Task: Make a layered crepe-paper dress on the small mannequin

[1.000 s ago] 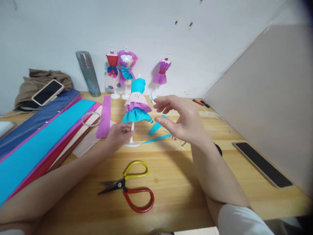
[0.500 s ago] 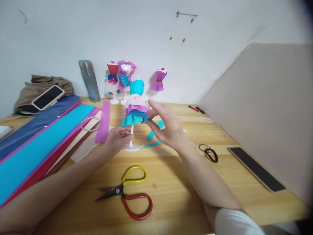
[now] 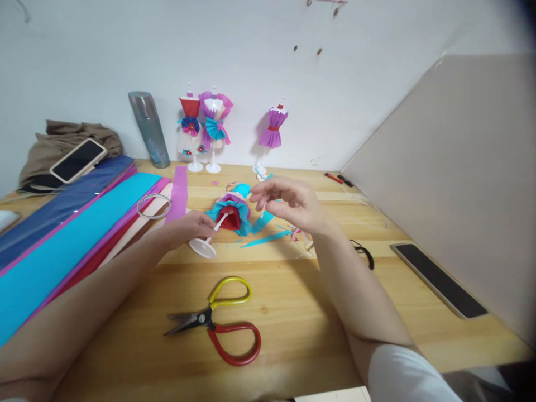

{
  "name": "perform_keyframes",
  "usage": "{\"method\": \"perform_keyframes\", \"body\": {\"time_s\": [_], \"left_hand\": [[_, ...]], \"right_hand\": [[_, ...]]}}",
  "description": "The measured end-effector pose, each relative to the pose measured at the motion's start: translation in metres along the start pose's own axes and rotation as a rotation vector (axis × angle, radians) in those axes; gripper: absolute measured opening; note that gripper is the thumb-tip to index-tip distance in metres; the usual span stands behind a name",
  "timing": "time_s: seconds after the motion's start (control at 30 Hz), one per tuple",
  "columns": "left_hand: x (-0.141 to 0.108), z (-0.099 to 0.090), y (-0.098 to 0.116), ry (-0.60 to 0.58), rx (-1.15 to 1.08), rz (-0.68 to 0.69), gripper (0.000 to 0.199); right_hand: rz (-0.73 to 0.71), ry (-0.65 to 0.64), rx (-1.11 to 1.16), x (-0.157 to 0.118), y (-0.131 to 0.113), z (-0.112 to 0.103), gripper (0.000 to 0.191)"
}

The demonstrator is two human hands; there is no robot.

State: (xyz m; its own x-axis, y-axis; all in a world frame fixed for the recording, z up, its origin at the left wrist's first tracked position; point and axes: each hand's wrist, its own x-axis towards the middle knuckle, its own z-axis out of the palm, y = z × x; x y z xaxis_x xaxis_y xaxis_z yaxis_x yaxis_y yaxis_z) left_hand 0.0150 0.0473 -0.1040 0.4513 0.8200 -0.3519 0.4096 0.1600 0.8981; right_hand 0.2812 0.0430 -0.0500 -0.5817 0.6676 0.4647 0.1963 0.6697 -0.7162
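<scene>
My left hand (image 3: 190, 228) grips the white stem of a small dress form (image 3: 242, 216), which is tipped over with its top pointing away and its round base (image 3: 203, 247) raised toward me. The form wears a layered turquoise, purple and pale skirt with a red inside showing. Just right of it my right hand (image 3: 288, 204) is held in the air, fingers apart and curved, with nothing in them. Turquoise strips (image 3: 268, 239) lie on the table beneath that hand.
Scissors (image 3: 204, 318) lie open in front. Colored paper sheets (image 3: 84, 229) and a silver ring (image 3: 153, 207) are at left. Three dressed forms (image 3: 213, 131) and a flask (image 3: 149, 131) stand along the wall. A phone (image 3: 439, 279) lies at right.
The dress form has gone from upright to tilted away, its base lifted off the table. My right hand has come off the skirt and opened. The view has shifted slightly.
</scene>
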Motion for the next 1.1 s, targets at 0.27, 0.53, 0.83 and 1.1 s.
{"method": "perform_keyframes", "body": {"time_s": [0.27, 0.53, 0.83, 1.1], "left_hand": [[0.007, 0.0, -0.012, 0.035, 0.479, 0.137, 0.025], [-0.015, 0.016, 0.01, 0.663, 0.949, 0.42, 0.021], [0.023, 0.009, 0.016, 0.619, 1.202, 0.798, 0.013], [0.014, 0.004, -0.003, 0.493, 1.435, 1.027, 0.019]], "right_hand": [[0.068, -0.451, -0.313, -0.001, -0.017, -0.006, 0.032], [0.098, -0.314, -0.466, 0.005, -0.005, 0.027, 0.032], [0.174, -0.215, -0.393, 0.011, 0.014, 0.027, 0.025], [0.363, -0.048, 0.079, 0.008, 0.045, 0.02, 0.026]]}}
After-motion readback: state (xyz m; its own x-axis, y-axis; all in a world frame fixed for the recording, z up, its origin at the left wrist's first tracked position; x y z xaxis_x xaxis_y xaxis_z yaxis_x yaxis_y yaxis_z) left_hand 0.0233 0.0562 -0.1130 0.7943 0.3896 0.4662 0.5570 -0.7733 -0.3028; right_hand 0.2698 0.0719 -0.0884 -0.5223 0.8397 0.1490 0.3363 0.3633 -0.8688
